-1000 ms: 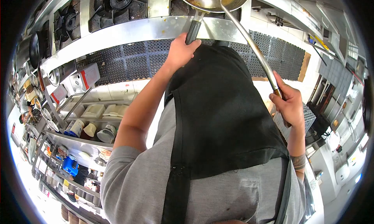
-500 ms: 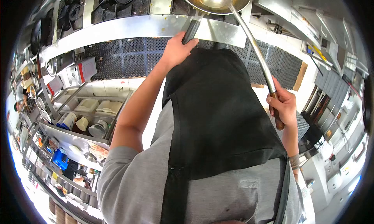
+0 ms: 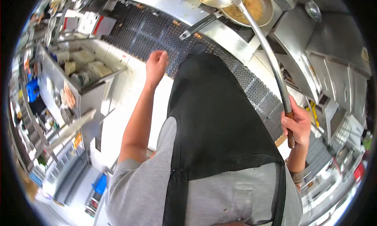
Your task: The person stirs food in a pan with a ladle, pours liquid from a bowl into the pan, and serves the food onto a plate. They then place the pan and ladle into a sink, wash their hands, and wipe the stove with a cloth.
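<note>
Head view, looking straight down the person's front: a black apron [image 3: 220, 120] over a grey shirt fills the middle, with a steel cooking counter [image 3: 224, 31] running slantwise across the top and a black rubber floor mat [image 3: 149, 33] below it. A wok [image 3: 269, 15] with brownish sauce sits at the counter's edge. A long ladle [image 3: 268, 57] has its bowl over the wok, and its shaft slants down and to the right into the right hand [image 3: 296, 125], whose fingers are wrapped tight round the wooden end. The wok handle [image 3: 199, 25] sticks out over the counter edge, its long axis pointing down-left from the wok. The left hand [image 3: 156, 65] hangs apart from it, below and to the left of the handle's tip, fingers loosely curled and holding nothing. It is much the nearer hand to that handle. A prep shelf [image 3: 84, 67] of tubs stands further left. I can read no label or writing anywhere.
</note>
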Motion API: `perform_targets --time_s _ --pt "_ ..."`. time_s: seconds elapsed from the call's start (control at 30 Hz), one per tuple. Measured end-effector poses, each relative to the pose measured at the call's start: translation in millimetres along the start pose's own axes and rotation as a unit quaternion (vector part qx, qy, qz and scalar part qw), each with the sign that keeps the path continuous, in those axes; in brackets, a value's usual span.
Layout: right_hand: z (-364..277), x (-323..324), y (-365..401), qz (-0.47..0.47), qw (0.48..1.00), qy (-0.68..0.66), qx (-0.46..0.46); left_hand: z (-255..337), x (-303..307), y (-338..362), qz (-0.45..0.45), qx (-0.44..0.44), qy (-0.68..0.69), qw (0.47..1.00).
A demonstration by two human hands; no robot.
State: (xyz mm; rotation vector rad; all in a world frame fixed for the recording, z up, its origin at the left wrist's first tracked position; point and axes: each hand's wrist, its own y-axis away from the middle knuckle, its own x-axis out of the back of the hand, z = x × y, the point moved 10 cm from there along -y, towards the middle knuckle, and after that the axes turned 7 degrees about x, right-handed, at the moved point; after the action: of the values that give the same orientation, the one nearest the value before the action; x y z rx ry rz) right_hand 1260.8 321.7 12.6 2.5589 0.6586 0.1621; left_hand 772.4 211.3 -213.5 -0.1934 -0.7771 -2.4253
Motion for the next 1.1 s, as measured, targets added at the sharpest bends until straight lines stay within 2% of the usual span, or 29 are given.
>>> perform_targets --time_s 0.07,0.2,0.27,0.4,0.47,0.53,0.6,0.7,0.83,0.97,1.1 --pt "-6 1 3 -0.021 1.0 0.007 0.002 -50 15 45 0.018 0.081 -0.012 0.996" --pt "-13 -16 1 -0.078 0.996 0.05 -0.013 -126 37 141 0.065 0.178 -0.022 0.982" --pt "-19 -39 -2 -0.149 0.986 0.078 0.011 -163 48 178 0.082 0.208 -0.02 0.974" --pt "-13 -66 2 -0.18 0.977 0.115 -0.013 -240 62 238 0.099 0.273 -0.002 0.957" --pt "-12 -82 6 -0.19 0.973 0.128 -0.013 -278 69 258 0.117 0.278 0.013 0.953" --pt "-10 -96 16 -0.204 0.971 0.125 -0.015 -322 70 278 0.094 0.322 -0.004 0.942" --pt "-7 -110 29 -0.212 0.967 0.14 -0.011 -358 74 294 0.087 0.328 -0.001 0.941" --pt "2 -130 56 -0.209 0.963 0.17 0.002 -405 78 315 0.021 0.388 -0.01 0.922" --pt "26 -149 107 -0.161 0.969 0.188 -0.007 -448 103 323 -0.027 0.394 -0.023 0.918" --pt "56 -161 165 -0.124 0.975 0.184 -0.003 -480 152 306 -0.014 0.361 -0.052 0.931" --pt "86 -168 222 -0.084 0.981 0.175 0.003 -480 190 289 0.005 0.344 -0.035 0.938"
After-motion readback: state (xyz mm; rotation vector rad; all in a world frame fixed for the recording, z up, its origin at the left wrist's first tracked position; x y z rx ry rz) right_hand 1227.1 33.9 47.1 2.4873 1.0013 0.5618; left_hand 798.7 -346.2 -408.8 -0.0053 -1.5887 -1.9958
